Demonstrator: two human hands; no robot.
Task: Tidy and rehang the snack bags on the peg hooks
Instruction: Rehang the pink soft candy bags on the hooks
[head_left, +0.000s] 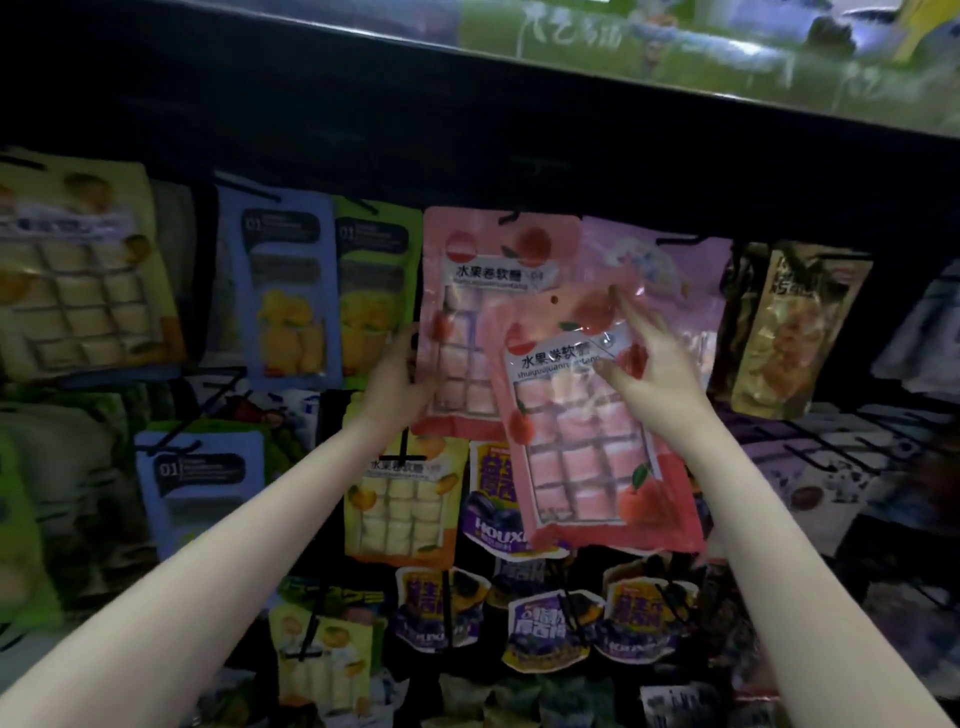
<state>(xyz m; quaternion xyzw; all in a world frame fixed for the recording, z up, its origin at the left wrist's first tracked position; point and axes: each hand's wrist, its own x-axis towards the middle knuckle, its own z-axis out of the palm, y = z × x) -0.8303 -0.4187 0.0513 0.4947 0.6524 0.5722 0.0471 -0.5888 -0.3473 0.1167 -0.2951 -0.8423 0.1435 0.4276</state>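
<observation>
A pink peach snack bag (462, 291) hangs from a black peg hook (511, 217) in the middle of the display. My left hand (397, 387) grips its lower left edge, thumb on the front. A second pink peach bag (587, 457) is off the hooks, tilted, overlapping the hanging one. My right hand (649, 364) holds this loose bag near its top, fingers spread over the front. The small hang hole of the loose bag sits below and right of the peg.
Blue and green mango bags (291, 291) hang to the left, a pale purple bag (670, 280) and a brown bag (784, 332) to the right. Yellow (400, 504) and purple plum bags (488, 519) hang below. Bare black pegs (831, 441) stick out at lower right. A dark shelf edge (519, 88) runs overhead.
</observation>
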